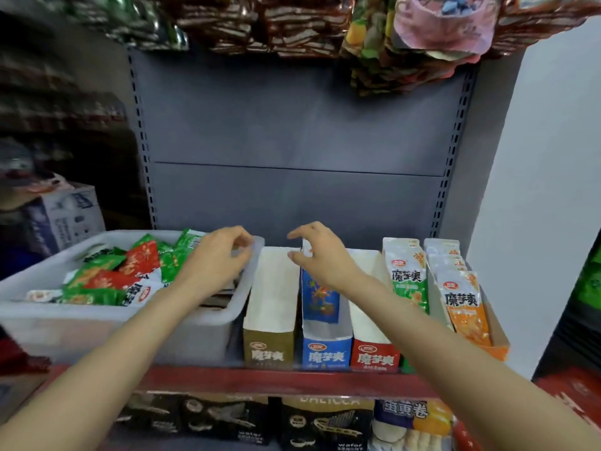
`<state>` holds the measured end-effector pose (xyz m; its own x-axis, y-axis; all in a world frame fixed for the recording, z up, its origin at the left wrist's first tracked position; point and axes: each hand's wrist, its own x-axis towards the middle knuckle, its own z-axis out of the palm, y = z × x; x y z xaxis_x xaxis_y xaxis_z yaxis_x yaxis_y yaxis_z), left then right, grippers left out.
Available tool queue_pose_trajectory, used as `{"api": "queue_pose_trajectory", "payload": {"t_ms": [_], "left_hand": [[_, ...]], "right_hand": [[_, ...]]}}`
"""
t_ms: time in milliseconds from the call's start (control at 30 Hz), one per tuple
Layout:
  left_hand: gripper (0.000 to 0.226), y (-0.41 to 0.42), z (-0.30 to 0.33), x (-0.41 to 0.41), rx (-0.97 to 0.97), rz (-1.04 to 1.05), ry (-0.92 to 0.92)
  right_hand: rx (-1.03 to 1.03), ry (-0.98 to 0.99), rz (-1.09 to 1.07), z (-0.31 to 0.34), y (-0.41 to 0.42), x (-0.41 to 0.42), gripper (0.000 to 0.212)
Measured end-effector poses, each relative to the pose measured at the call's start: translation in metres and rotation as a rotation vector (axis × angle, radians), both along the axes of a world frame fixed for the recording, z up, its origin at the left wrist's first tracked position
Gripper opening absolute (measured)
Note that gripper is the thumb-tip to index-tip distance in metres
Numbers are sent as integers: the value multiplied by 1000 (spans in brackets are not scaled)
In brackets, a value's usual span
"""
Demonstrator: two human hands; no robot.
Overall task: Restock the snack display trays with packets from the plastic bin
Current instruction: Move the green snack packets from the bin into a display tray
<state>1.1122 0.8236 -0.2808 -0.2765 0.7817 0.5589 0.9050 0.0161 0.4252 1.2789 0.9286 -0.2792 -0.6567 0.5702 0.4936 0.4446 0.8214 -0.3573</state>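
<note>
One blue packet (pixel 320 296) pinched upright by right hand (pixel 320 255) for slotting into blue tray (pixel 327 348); left hand (pixel 221 255), fingers curled, empty, over plastic bin (pixel 97 323).

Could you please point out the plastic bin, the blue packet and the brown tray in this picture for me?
plastic bin (pixel 107 323), head view, on its bare front wall.
blue packet (pixel 320 299), head view, on the middle of its printed face.
brown tray (pixel 268 348), head view, on its front panel.
</note>
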Motion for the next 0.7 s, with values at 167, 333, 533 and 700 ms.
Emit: {"api": "queue_pose_trajectory", "payload": {"t_ms": [167, 333, 533, 700], "left_hand": [[45, -28, -11, -80, -274, 184, -24], [71, -30, -31, -113, -475, 199, 4], [60, -26, -37, -120, -412, 139, -80], [63, -26, -38, -121, -387, 120, -103]], "right_hand": [[-43, -248, 88, 2, -20, -82, 47], [-14, -623, 83, -5, -29, -134, 61], [-4, -905, 127, 1, -25, -150, 61], [115, -856, 142, -2, -27, -145, 51]]}}
